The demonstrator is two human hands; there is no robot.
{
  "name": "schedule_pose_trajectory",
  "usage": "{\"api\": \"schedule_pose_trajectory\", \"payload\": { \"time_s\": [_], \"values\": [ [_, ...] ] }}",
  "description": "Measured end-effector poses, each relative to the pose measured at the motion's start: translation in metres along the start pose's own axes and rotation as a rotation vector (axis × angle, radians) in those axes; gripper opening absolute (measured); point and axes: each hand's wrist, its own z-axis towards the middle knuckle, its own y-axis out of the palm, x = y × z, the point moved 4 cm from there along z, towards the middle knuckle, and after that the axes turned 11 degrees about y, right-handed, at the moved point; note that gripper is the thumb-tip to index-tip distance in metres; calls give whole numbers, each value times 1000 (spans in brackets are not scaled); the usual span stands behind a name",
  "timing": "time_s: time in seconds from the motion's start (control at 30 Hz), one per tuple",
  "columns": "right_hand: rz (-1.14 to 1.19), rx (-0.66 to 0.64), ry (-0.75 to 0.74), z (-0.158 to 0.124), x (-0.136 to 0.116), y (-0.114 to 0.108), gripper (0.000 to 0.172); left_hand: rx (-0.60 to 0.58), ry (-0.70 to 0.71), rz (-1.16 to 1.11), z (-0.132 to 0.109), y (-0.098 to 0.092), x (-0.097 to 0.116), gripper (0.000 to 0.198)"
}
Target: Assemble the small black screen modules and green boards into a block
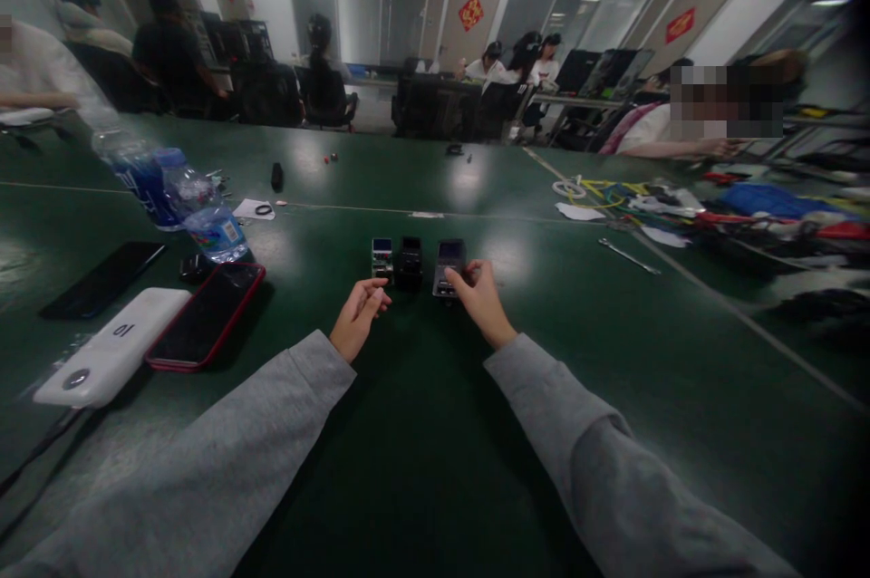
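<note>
My right hand [479, 293] rests loose fingertips on the dark, screen-topped rectangular gadget [449, 265], rightmost of three in a row on the green table [421, 433]. My left hand [358, 315] hovers half-curled, empty. A clumsy nudge could topple the neighbouring black boxy unit [410, 263].

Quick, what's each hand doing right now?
Left hand: half-open, seemingly empty, beside the small blue-screened gadget.
Right hand: seems to pinch the dark rectangular gadget.

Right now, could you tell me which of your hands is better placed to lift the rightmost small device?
Right. The right hand rests its fingers on the rightmost device; the left hand is curled near the leftmost device, with the black device in between.
</note>
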Motion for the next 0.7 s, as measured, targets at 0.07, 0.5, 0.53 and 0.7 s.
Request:
{"api": "schedule_pose_trajectory", "payload": {
  "time_s": [0.07,0.5,0.53,0.7],
  "values": [
    [-12,11,29,9,4,7,49,-12,-13,6,0,0,0,39],
    [11,-70,53,22,9,8,51,-57,-20,4,1,1,-5,38],
    [2,-40,34,22,10,8,50,-56,-15,1,1,1,-5,37],
    [0,15,-21,24,13,9,49,-47,1,-13,1,2,-6,35]
  ]
}}
